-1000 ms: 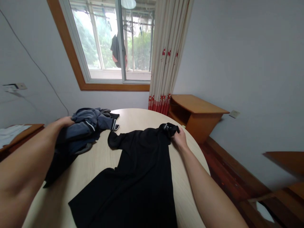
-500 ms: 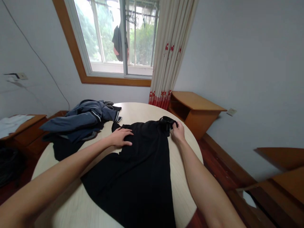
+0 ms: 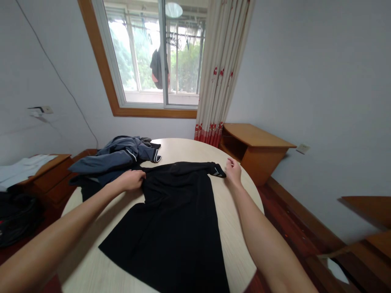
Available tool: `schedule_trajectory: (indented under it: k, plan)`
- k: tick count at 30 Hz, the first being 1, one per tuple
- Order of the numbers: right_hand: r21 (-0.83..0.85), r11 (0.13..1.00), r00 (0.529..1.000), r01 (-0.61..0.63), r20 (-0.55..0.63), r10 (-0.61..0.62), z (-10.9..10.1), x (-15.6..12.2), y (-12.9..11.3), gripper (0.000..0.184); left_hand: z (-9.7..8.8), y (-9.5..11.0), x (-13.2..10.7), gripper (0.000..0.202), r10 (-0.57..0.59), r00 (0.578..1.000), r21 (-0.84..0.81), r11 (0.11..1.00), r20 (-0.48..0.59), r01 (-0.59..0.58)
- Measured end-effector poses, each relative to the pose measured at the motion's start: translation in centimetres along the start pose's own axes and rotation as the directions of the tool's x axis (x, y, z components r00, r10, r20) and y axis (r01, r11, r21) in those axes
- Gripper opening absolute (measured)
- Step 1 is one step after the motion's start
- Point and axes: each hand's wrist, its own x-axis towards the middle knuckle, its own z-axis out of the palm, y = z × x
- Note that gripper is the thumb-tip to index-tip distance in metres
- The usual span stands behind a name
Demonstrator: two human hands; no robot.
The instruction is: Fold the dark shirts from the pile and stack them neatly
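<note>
Apparently for tension, the left hand (image 3: 133, 180) is clamping the black garment (image 3: 180, 228), lying on the table (image 3: 180, 149), at ten o'clock; whether the right hand (image 3: 233, 171) is gripping the two-o'clock sleeve (image 3: 214, 169), I cannot tell.

Seen from above, a black short-sleeved shirt (image 3: 180, 228) lies spread on a round, pale wood-grain table (image 3: 175, 148), its body running toward the viewer. The left hand (image 3: 131, 180) is curled closed on its left sleeve. The right hand (image 3: 233, 174), fingers bent, is at the white-striped right cuff (image 3: 217, 170); whether it grips the cloth is unclear. Beyond the left hand sits a rumpled pile of blue-grey clothes (image 3: 119, 154) with white trim. Behind stand a sliding window (image 3: 186, 61), a cream curtain (image 3: 210, 77) with red flowers, and a brown wooden cabinet (image 3: 259, 136).
</note>
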Motion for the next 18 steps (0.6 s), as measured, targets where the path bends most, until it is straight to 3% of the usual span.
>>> schedule_trajectory:
  k: [2,3,5,7,9,12,14,16,18]
  plan:
    - [-0.042,0.998,0.987,0.044,0.155,-0.037,0.4,-1.5,-2.4,0.042,-0.3,2.0,-0.3,0.028,0.091,0.990,-0.018,0.995,-0.104,-0.093]
    - [-0.040,0.997,0.952,0.070,0.300,-0.055,0.7,-2.4,-3.6,0.040,-0.3,3.2,-0.6,0.029,0.156,0.975,-0.029,0.986,-0.155,-0.163]
    - [-0.036,0.989,0.789,0.144,0.608,-0.093,1.5,-4.2,-5.5,0.036,-0.1,5.4,-1.0,0.032,0.281,0.942,-0.050,0.954,-0.183,-0.294]
    - [-0.062,0.972,0.613,0.227,0.784,-0.094,2.1,-5.7,-6.6,0.033,0.3,6.6,-1.1,0.034,0.348,0.928,-0.075,0.930,-0.136,-0.360]
    - [-0.113,0.952,0.528,0.285,0.847,-0.058,2.4,-6.6,-6.5,0.052,1.0,6.6,-0.9,0.035,0.339,0.937,-0.098,0.933,-0.084,-0.346]
    - [-0.181,0.927,0.475,0.328,0.880,0.004,2.2,-6.4,-4.8,0.096,2.0,4.5,-0.3,0.040,0.241,0.969,-0.095,0.965,-0.059,-0.245]
    - [-0.211,0.916,0.449,0.340,0.893,0.039,1.8,-5.3,-3.2,0.106,2.5,2.6,0.2,0.040,0.170,0.984,-0.068,0.983,-0.046,-0.173]
    - [-0.244,0.911,0.474,0.331,0.878,0.063,1.5,-3.5,-1.8,0.100,2.9,1.0,0.8,0.038,0.114,0.993,-0.050,0.992,-0.042,-0.116]
    - [-0.309,0.899,0.550,0.309,0.830,0.096,1.5,-1.5,-1.0,0.090,3.0,0.0,1.4,0.035,0.072,0.997,-0.041,0.996,-0.040,-0.073]
